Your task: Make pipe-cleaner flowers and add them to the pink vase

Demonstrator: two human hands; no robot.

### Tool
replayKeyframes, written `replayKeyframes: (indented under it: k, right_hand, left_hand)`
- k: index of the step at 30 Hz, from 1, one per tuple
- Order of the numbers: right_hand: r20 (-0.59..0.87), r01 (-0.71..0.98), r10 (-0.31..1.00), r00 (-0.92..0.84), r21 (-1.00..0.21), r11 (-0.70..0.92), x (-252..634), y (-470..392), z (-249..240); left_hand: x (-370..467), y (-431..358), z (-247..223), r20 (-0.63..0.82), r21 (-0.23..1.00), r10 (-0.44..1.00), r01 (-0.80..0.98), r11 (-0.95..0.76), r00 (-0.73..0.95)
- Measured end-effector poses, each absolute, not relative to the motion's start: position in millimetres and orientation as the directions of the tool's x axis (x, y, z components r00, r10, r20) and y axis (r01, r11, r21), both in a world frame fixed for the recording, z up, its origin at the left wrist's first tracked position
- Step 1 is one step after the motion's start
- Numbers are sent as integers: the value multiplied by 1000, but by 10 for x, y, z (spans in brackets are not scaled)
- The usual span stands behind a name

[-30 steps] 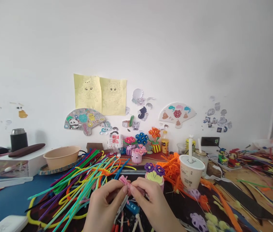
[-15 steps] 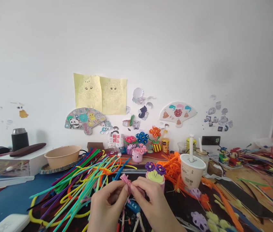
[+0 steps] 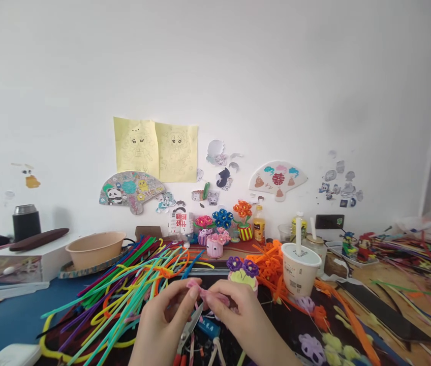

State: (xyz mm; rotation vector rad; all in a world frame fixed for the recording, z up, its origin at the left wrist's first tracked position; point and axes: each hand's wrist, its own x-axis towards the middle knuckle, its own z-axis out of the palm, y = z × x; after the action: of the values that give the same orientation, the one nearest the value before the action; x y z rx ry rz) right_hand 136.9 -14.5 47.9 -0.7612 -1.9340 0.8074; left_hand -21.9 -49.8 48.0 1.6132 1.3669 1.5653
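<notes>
Both hands pinch one small bundle of pink pipe cleaner [image 3: 203, 292] between thumbs and fingertips, low in the middle of the head view. My left hand [image 3: 170, 317] grips its left end, and my right hand [image 3: 240, 315] grips the right part, where a pink loop shows behind the fingers. Beneath them on the dark mat lie scissors [image 3: 189, 328], partly covered by my left hand. A blue tag-like object with white characters [image 3: 208, 327] is beside the blades. Just beyond my right hand stands a small pot with purple flowers [image 3: 243, 269].
Loose coloured pipe cleaners [image 3: 131, 290] spread to the left. Orange pipe-cleaner pieces [image 3: 272, 267] and a paper cup with a straw [image 3: 301, 269] stand right. Purple and yellow flower pieces [image 3: 312, 348] lie near the front, beside a dark flat slab [image 3: 389, 310].
The pink bundle has turned from pointing up to lying more sideways, and my fingertips have shifted on it. The scissors now show between my hands. The view has moved slightly.
</notes>
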Motion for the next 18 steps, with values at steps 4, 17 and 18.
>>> replayKeyframes:
  k: [4,17,18]
  right_hand:
    - [411,52,792,-451,-874,483,1417,-86,462]
    - [357,-250,902,-244,-921,298,1406,-85,481]
    - [354,-252,906,-233,-921,296,1402,-85,468]
  left_hand:
    - [-265,-484,476,479,836,860,391,-386,-176]
    - [-61,-567,534,276,924,956,244,-293,100]
    - [-52,-568,525,272,936,957,202,-287,100]
